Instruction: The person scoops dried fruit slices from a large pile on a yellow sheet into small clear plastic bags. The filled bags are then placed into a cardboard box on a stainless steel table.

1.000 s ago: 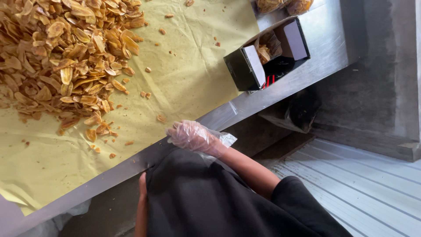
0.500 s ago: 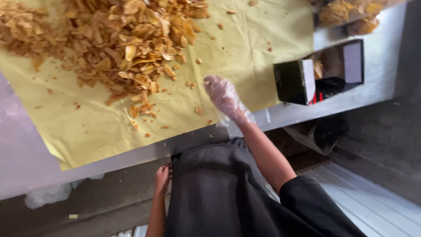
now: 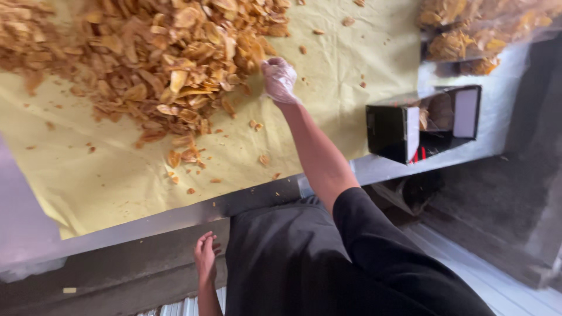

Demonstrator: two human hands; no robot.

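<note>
Reaching farther than half a second ago, when it hovered over bare paper near the table edge, the right hand (image 3: 279, 79) now sits at the rim of the heap of fried chips (image 3: 146, 64), while the left hand (image 3: 205, 257) hangs in much the same spot below the table. Yellow paper (image 3: 328, 123) covers most of the metal table (image 3: 175, 216), and the golden-brown heap spreads across its upper left part, thinning into loose crumbs toward the near edge. To the right of the paper stands an open black box (image 3: 404, 126) with white flaps, well apart from the heap, and beyond it, at the top right, lie clear bags filled with chips (image 3: 468, 29). A dark shirt (image 3: 328, 263) fills the lower middle of the view. Sheathed in a thin clear glove, the right hand has its fingers curled loosely down at the heap's right edge, touching or just above the chips; whether it grips any cannot be told. Bare, with fingers relaxed and holding nothing, the left hand rests against the table's dark front, far from the chips.
</note>
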